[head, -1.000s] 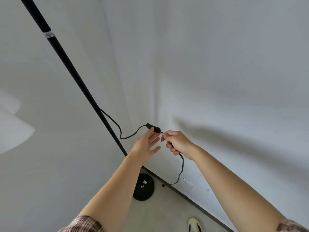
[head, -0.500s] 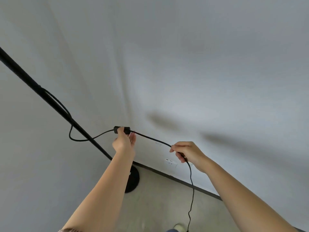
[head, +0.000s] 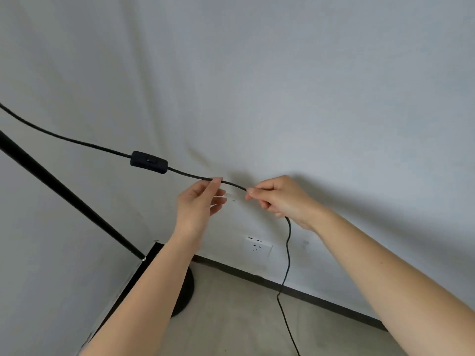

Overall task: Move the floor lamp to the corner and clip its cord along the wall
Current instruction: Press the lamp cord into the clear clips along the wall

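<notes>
The left hand [head: 199, 201] has slid off the inline switch [head: 149, 162] onto the cord [head: 77, 142], pinching it beside the right hand [head: 280, 199], which grips it too. The floor lamp [head: 64, 191] stands in the corner.

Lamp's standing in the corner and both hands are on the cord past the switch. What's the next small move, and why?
Probably press the held stretch of cord flat against the wall. The left hand and right hand pinch it close together in mid-air, the inline switch hangs free, and the rest drops loose past the socket to the floor. No clip is visible yet.
</notes>
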